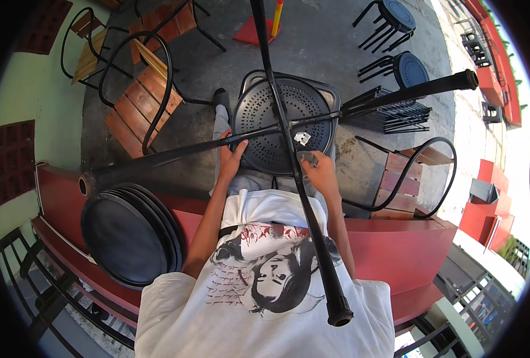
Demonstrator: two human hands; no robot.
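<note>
A cross-shaped black metal leg frame (286, 126), with long tubular legs, lies over a round black perforated stool seat (259, 152) in front of my lap. My left hand (234, 156) is closed around the left leg close to the seat's rim. At the near right edge of the seat, my right hand (321, 173) is closed on a small grey object (308, 157), its kind unclear, right beside the near leg. A small crumpled white piece (302, 138) rests on the seat, right of the frame's crossing. Part of the seat is hidden under the legs.
Stacked round black seats (124, 238) stand on the red ledge (390, 244) at my left. Wooden-slat chairs (145, 104) are at the far left, another chair (399, 182) at right. Black stools (409, 70) and a stack of black metal frames (390, 113) stand farther right. A red dustpan (248, 31) lies ahead.
</note>
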